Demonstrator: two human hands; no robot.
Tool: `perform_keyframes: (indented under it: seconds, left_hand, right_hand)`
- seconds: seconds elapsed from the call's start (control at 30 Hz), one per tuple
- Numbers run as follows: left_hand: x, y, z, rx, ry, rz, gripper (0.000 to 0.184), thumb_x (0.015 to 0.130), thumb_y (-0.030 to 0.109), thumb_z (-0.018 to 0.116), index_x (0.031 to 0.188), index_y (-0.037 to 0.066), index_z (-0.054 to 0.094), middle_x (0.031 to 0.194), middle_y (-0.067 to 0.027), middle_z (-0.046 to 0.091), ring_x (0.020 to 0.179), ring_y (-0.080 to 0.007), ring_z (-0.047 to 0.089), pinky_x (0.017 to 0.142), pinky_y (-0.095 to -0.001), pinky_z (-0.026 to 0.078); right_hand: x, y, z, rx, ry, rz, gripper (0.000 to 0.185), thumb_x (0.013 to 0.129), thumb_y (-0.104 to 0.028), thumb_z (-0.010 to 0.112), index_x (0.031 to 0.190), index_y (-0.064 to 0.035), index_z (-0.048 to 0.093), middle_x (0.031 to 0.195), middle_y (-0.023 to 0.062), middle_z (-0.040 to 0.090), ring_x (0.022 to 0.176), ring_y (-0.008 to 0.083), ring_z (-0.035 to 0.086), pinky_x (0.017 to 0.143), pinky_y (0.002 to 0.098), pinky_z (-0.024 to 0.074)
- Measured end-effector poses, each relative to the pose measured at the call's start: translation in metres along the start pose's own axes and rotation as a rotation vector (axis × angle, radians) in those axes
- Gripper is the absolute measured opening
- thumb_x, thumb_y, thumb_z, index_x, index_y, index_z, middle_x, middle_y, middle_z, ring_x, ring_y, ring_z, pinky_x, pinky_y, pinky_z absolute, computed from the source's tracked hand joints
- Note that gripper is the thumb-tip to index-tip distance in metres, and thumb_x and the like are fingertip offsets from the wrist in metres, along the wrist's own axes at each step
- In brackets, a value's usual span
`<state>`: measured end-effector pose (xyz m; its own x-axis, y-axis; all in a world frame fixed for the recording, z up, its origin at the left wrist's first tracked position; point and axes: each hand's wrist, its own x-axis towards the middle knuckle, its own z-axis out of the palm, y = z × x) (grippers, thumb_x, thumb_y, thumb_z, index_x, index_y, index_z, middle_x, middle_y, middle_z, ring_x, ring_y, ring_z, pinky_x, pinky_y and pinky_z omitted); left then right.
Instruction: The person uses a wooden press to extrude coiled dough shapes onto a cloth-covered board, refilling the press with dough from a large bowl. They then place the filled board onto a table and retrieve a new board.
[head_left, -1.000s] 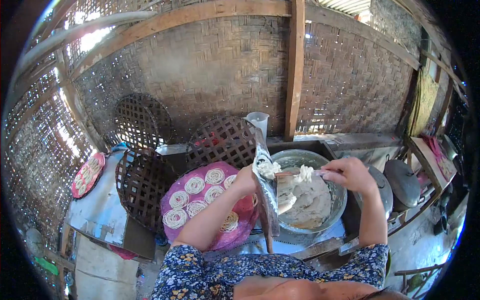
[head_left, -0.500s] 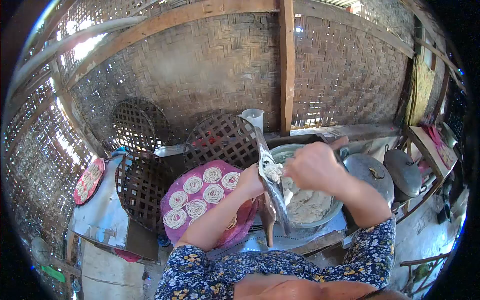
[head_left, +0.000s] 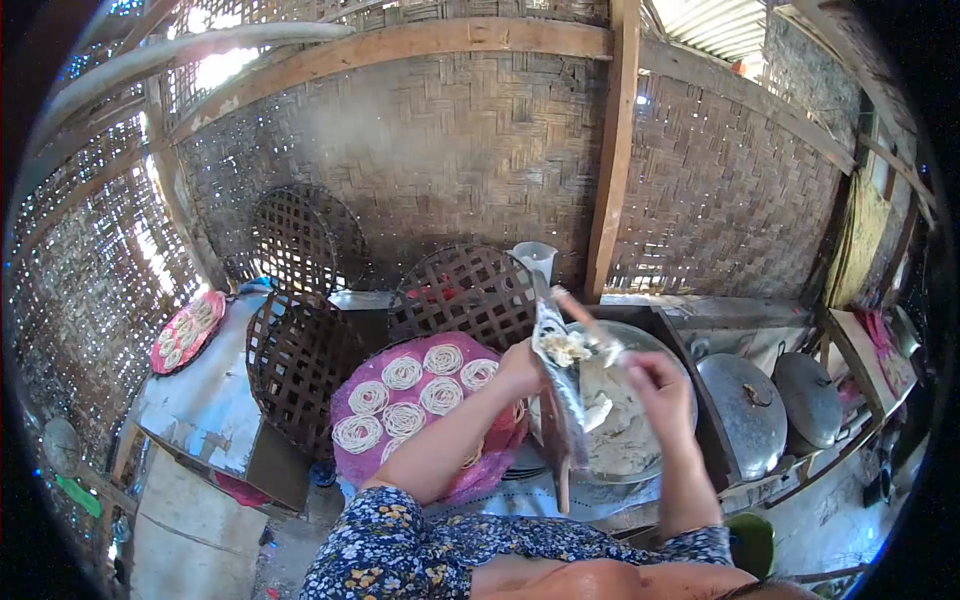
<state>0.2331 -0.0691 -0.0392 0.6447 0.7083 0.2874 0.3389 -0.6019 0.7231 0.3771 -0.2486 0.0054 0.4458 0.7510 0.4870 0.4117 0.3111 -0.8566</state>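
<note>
Left hand (head_left: pixel 520 368): closed on the left side of a long, hollowed wooden tool (head_left: pixel 562 405), part of the grip hidden from view. Right hand (head_left: pixel 656 384): fingers curled in and gripping the pale end of a slim stick (head_left: pixel 578 308), whose brown end points up and away to the left. Wooden tool: held on a tilt, over the left part of the basin; a lump of pale dough (head_left: pixel 566 348) sits in its upper hollow, just beside the stick. Basin (head_left: pixel 640 338): wide, round, holding a large mass of soft, pale dough (head_left: pixel 622 432), below the right hand. Pink tray (head_left: pixel 368 466): round, left of the tool and partly covered by the left forearm, bearing several coiled nests of pale strands (head_left: pixel 402 373). Smaller pink tray (head_left: pixel 188 332): at far left, likewise bearing pale coils, on a worn bluish tabletop (head_left: pixel 205 405). Dark lattice basket (head_left: pixel 470 282): leaning behind the larger tray; others of the kind to its left. Translucent pitcher (head_left: pixel 537 258): near the wall, beyond the tool. Two lidded pots (head_left: pixel 742 412): side by side, right of the basin. Green bucket (head_left: pixel 750 543): beside the right sleeve.
</note>
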Motion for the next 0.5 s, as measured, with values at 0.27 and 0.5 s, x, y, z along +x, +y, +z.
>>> perform_keyframes:
  seconds: [0.27, 0.5]
  left_hand:
    - [0.012, -0.036, -0.001, -0.193, 0.02, 0.23, 0.032, 0.075, 0.022, 0.06, 0.105, 0.01, 0.06, 0.1, -0.0126, 0.062, 0.093, -0.0306, 0.058, 0.078, -0.0354, 0.047]
    - [0.024, -0.043, 0.015, -0.3, -0.045, 0.194, 0.03, 0.078, 0.013, 0.064, 0.105, 0.003, 0.058, 0.096, -0.0059, 0.063, 0.085, -0.0148, 0.059, 0.076, -0.0294, 0.048]
  right_hand:
    - [-0.02, 0.014, -0.019, -0.363, 0.029, 0.026, 0.018, 0.075, -0.009, 0.068, 0.09, 0.0005, 0.064, 0.076, 0.0041, 0.065, 0.064, 0.0065, 0.058, 0.058, 0.0217, 0.0471]
    - [-0.02, 0.021, 0.006, -0.526, 0.147, -0.546, 0.018, 0.07, -0.008, 0.071, 0.084, -0.0002, 0.063, 0.067, 0.009, 0.062, 0.053, 0.0126, 0.058, 0.049, 0.0249, 0.0453]
